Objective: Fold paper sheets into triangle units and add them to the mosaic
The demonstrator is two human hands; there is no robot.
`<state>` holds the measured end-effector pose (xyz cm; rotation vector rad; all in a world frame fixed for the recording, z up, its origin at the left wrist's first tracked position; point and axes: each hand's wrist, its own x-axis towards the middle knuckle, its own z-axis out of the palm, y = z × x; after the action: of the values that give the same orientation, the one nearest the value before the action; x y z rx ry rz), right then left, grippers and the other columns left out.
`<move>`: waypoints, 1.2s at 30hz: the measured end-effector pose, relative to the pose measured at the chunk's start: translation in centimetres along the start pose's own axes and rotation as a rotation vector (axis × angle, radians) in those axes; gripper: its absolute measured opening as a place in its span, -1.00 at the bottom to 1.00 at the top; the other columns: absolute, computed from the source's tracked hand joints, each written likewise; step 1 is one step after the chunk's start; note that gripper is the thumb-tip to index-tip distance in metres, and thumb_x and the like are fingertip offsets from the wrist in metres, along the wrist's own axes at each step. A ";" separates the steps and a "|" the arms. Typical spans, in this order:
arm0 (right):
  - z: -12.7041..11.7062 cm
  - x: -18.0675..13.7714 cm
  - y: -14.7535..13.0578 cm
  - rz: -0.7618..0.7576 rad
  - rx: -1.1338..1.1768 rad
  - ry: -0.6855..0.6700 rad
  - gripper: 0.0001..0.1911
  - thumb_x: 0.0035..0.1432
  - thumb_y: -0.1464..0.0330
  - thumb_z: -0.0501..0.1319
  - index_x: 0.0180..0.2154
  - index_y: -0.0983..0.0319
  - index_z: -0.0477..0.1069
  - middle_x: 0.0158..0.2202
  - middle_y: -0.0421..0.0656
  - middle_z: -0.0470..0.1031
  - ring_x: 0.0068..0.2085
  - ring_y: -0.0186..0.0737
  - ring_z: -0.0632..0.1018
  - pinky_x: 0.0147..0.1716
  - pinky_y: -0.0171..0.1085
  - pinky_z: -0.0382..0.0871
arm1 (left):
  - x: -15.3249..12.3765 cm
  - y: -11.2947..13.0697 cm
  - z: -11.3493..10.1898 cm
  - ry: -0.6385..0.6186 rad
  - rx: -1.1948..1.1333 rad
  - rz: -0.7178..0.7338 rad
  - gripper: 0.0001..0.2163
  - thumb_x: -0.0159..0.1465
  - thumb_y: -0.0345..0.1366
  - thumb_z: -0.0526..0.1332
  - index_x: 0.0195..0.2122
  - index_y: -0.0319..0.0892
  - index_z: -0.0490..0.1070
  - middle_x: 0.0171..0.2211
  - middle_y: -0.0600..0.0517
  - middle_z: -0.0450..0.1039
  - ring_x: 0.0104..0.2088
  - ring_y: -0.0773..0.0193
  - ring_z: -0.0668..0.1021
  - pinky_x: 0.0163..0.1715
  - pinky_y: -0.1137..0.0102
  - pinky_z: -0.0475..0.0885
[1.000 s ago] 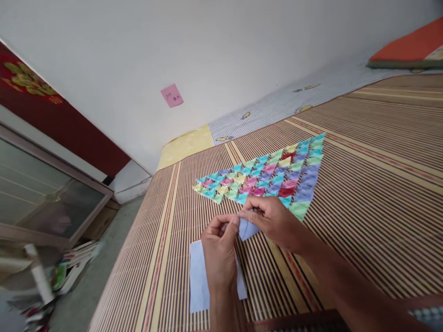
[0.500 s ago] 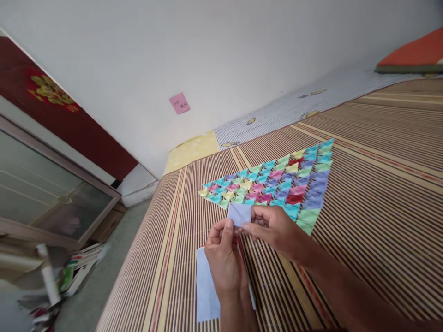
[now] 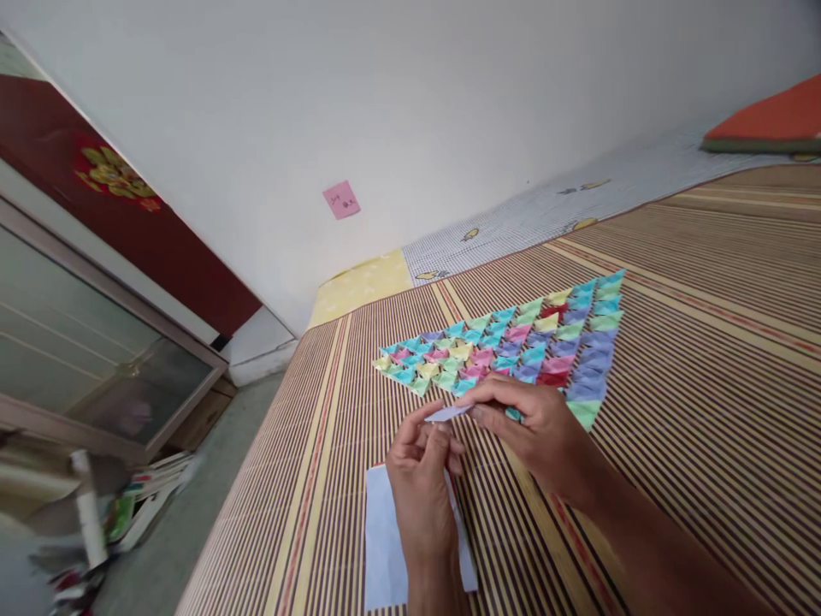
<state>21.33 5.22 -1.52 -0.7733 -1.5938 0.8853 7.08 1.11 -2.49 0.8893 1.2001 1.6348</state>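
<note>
A small folded piece of pale lilac paper (image 3: 447, 413) is tilted nearly edge-on between my hands, above the striped mat. The fingers and thumb of my right hand (image 3: 535, 428) pinch its right end. At its left end, my left hand (image 3: 420, 470) is closed with the index finger and thumb against the paper. Just beyond my hands lie rows of folded paper pieces (image 3: 460, 349) in blue, green, pink, yellow, red and purple, forming a triangle. My right hand hides part of its near side. Beneath my left wrist lies a larger pale blue sheet (image 3: 383, 539), partly covered.
The striped mat (image 3: 321, 505) covers the bed, with patterned cloth (image 3: 500, 224) along the wall. An orange folded item (image 3: 770, 115) rests at the far right. A pink note (image 3: 342, 199) is on the wall. Left of the bed, a glass-panelled door (image 3: 96, 334) stands above floor clutter.
The lilac paper has turned from facing me to nearly edge-on. My right hand has shifted slightly right and now covers more of the triangle. The view has tilted slightly.
</note>
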 end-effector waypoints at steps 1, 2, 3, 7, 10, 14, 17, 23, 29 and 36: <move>0.1 0.0 -0.1 -0.057 -0.043 0.021 -0.83 0.27 0.44 0.20 -0.28 0.17 0.58 -0.36 -0.18 0.59 -0.27 -0.19 0.59 -0.25 -0.25 0.45 | -0.1 0.2 -0.1 0.009 0.026 0.028 -0.75 0.21 -0.23 0.41 -0.11 -0.18 0.58 -0.54 0.11 0.50 -0.57 0.41 0.46 -0.45 0.51 0.40; 0.1 0.0 -0.1 -0.106 -0.076 0.040 -0.81 0.27 0.46 0.18 -0.28 0.16 0.58 -0.34 -0.17 0.59 -0.24 -0.18 0.59 -0.22 -0.24 0.46 | -0.3 0.4 -0.2 0.019 0.045 0.055 -0.74 0.22 -0.23 0.40 -0.08 -0.17 0.59 -0.49 0.08 0.55 -0.51 0.38 0.52 -0.38 0.47 0.46; 0.2 0.0 -0.1 -0.146 -0.097 0.056 -0.79 0.29 0.48 0.17 -0.26 0.16 0.58 -0.32 -0.16 0.58 -0.23 -0.18 0.60 -0.22 -0.24 0.46 | -0.4 0.6 -0.2 0.030 0.063 0.080 -0.74 0.21 -0.23 0.41 -0.08 -0.16 0.60 -0.42 0.04 0.59 -0.44 0.32 0.58 -0.31 0.43 0.50; 0.5 -0.2 -0.2 -0.235 -0.094 0.066 -0.77 0.33 0.49 0.15 -0.19 0.15 0.56 -0.28 -0.13 0.57 -0.21 -0.17 0.60 -0.23 -0.24 0.47 | -0.7 1.2 -0.4 0.086 0.207 0.169 -0.81 0.15 -0.20 0.45 -0.23 -0.14 0.65 -0.28 -0.04 0.64 -0.26 0.17 0.64 -0.21 0.35 0.54; 0.7 -0.2 -0.3 -0.205 -0.013 0.034 -0.86 0.33 0.45 0.21 -0.21 0.16 0.55 -0.28 -0.15 0.56 -0.19 -0.17 0.58 -0.19 -0.23 0.46 | -0.7 1.3 -0.6 0.102 0.233 0.221 -0.84 0.15 -0.18 0.45 -0.31 -0.13 0.66 -0.27 -0.06 0.64 -0.23 0.15 0.64 -0.19 0.34 0.55; 0.9 -0.2 -0.5 -0.135 0.061 0.008 -0.88 0.34 0.40 0.24 -0.28 0.17 0.53 -0.31 -0.19 0.54 -0.23 -0.22 0.55 -0.20 -0.26 0.42 | -0.5 1.2 -0.7 0.083 0.184 0.226 -0.84 0.13 -0.18 0.47 -0.35 -0.14 0.65 -0.27 -0.06 0.64 -0.22 0.14 0.65 -0.18 0.32 0.57; 1.0 -0.4 -0.7 -0.087 0.058 0.014 -0.83 0.35 0.38 0.22 -0.34 0.18 0.49 -0.35 -0.20 0.53 -0.27 -0.22 0.54 -0.23 -0.25 0.40 | -0.5 1.3 -0.6 0.089 0.184 0.197 -0.81 0.15 -0.15 0.45 -0.32 -0.14 0.66 -0.30 -0.06 0.65 -0.26 0.14 0.66 -0.20 0.32 0.57; 1.2 -0.6 -0.8 -0.016 0.040 0.053 -0.82 0.32 0.35 0.23 -0.38 0.18 0.43 -0.41 -0.22 0.51 -0.36 -0.24 0.53 -0.33 -0.28 0.40 | -0.7 1.3 -0.4 0.140 0.220 0.163 -0.76 0.18 -0.09 0.42 -0.30 -0.18 0.64 -0.38 -0.04 0.63 -0.34 0.18 0.64 -0.28 0.35 0.55; 1.6 -0.7 -0.7 -0.006 0.043 0.093 -0.82 0.30 0.35 0.23 -0.39 0.18 0.42 -0.42 -0.21 0.50 -0.37 -0.23 0.52 -0.34 -0.28 0.40 | -0.6 0.6 -0.2 0.152 0.108 0.166 -0.79 0.16 -0.18 0.46 -0.37 -0.19 0.53 -0.46 0.04 0.55 -0.40 0.29 0.59 -0.33 0.45 0.51; 1.7 -0.7 -0.5 0.006 -0.007 0.088 -0.85 0.28 0.40 0.20 -0.39 0.19 0.39 -0.43 -0.23 0.48 -0.39 -0.27 0.51 -0.36 -0.31 0.38 | -0.4 0.4 0.0 0.157 0.104 0.158 -0.80 0.15 -0.22 0.47 -0.34 -0.18 0.50 -0.46 0.07 0.52 -0.40 0.33 0.57 -0.34 0.49 0.48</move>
<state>19.75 4.07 -1.61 -0.8116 -1.5185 0.8388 7.09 0.62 -2.11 0.9553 1.3620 1.8098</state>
